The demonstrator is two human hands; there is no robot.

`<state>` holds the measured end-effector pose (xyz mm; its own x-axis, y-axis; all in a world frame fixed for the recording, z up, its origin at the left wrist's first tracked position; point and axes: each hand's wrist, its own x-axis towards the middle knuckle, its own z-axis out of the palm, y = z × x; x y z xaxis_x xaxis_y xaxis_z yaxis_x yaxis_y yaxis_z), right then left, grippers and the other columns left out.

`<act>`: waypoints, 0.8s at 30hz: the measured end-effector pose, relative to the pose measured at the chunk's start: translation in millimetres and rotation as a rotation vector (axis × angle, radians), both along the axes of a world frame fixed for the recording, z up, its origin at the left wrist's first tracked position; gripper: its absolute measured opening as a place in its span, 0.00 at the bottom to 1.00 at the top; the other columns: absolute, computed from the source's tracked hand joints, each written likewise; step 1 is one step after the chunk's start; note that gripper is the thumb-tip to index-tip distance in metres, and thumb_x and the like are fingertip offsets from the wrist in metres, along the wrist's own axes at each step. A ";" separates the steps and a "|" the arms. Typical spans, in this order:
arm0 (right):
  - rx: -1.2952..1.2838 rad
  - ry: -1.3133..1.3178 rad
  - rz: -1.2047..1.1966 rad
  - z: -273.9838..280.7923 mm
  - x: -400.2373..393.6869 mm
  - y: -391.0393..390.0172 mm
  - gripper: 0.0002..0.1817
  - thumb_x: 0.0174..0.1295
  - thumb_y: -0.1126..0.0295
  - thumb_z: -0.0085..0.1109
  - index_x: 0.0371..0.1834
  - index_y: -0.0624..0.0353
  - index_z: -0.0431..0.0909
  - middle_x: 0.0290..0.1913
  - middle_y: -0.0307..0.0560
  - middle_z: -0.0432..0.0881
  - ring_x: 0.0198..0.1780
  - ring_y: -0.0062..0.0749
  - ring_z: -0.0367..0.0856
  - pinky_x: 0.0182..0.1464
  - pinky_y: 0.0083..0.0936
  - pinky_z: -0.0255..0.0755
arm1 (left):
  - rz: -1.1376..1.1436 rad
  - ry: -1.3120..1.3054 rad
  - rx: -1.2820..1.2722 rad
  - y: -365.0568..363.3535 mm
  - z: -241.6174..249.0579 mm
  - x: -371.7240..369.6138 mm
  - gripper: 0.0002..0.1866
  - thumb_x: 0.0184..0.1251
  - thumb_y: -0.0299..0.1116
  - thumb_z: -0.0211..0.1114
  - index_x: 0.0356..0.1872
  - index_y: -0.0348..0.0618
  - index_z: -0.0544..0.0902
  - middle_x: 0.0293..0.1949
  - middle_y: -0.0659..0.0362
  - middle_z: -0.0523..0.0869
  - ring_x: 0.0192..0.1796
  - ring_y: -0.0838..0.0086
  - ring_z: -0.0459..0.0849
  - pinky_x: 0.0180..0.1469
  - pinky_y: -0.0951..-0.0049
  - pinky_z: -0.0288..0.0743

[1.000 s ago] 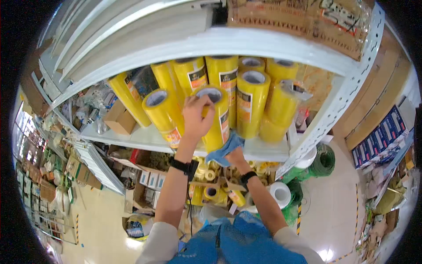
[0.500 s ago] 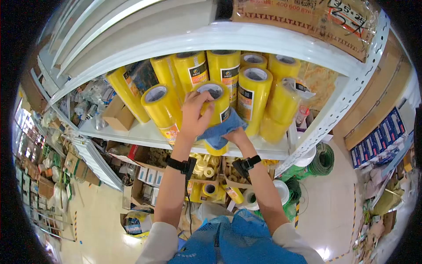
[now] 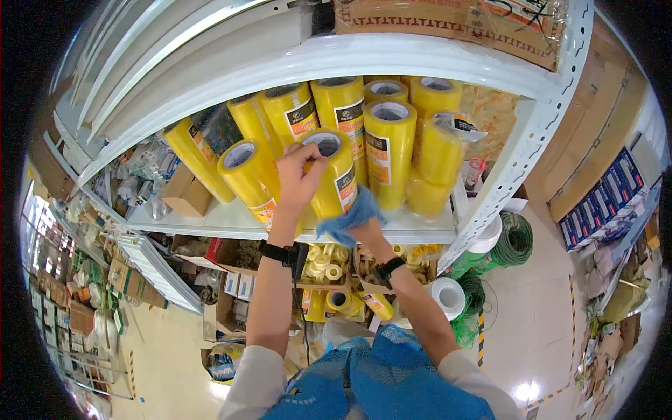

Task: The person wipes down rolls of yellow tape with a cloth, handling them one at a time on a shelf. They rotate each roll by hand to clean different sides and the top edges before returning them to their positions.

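A tall roll of yellow packing tape [image 3: 330,185] leans slightly near the shelf's front edge, its orange and black label facing me. My left hand [image 3: 299,173] is closed on its top rim, fingers curled at the core hole. My right hand [image 3: 365,231] grips a blue cloth [image 3: 353,215], which lies against the lower right side of that roll; the fingers are partly hidden by it. Close on the left stands another yellow tape roll [image 3: 255,178]. To the right is an upright labelled tape roll [image 3: 389,154], with several more behind.
The white metal shelf [image 3: 203,222] has an upper beam [image 3: 420,59] above my hands and a perforated post [image 3: 518,147] at right. Below are boxes of yellowish plastic fittings [image 3: 325,266]. Green wire coils [image 3: 514,241] stand on the floor. A small cardboard box [image 3: 187,192] sits at left.
The cloth and my right hand have moved down the roll, uncovering more of its label. My left hand stays at the rim, fingers more curled. The whole view has shifted slightly.
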<state>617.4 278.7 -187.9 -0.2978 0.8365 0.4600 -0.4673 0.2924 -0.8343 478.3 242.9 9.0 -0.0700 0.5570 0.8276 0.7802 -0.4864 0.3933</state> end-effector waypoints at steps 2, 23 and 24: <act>0.276 -0.333 -0.186 48.0 -0.8 16.8 0.46 0.45 0.71 0.79 0.69 0.61 0.63 0.64 0.50 0.73 0.66 0.38 0.70 0.69 0.35 0.63 | -0.087 -0.098 -0.072 2.7 -0.1 -6.3 0.08 0.51 0.27 0.66 0.24 0.35 0.75 0.21 0.53 0.74 0.29 0.62 0.72 0.34 0.65 0.65; 0.491 -0.721 -0.256 -73.7 22.1 30.0 0.52 0.42 0.57 0.80 0.71 0.60 0.62 0.67 0.57 0.72 0.67 0.52 0.70 0.71 0.39 0.62 | 0.518 0.287 -0.015 -17.0 10.9 81.8 0.15 0.68 0.39 0.56 0.35 0.35 0.82 0.38 0.47 0.82 0.50 0.51 0.76 0.63 0.39 0.59; 0.540 -0.764 -0.199 -70.5 25.9 27.2 0.51 0.43 0.58 0.80 0.71 0.61 0.62 0.67 0.57 0.71 0.68 0.52 0.69 0.71 0.39 0.61 | 0.527 0.266 -0.063 -21.6 8.2 83.1 0.15 0.68 0.38 0.55 0.36 0.35 0.82 0.38 0.48 0.82 0.49 0.51 0.76 0.63 0.40 0.59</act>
<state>643.2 305.9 -258.4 -0.5525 0.6363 0.5385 0.2477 0.7421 -0.6228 561.4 221.3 17.3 -0.1451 0.5518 0.8213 0.9859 0.0111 0.1668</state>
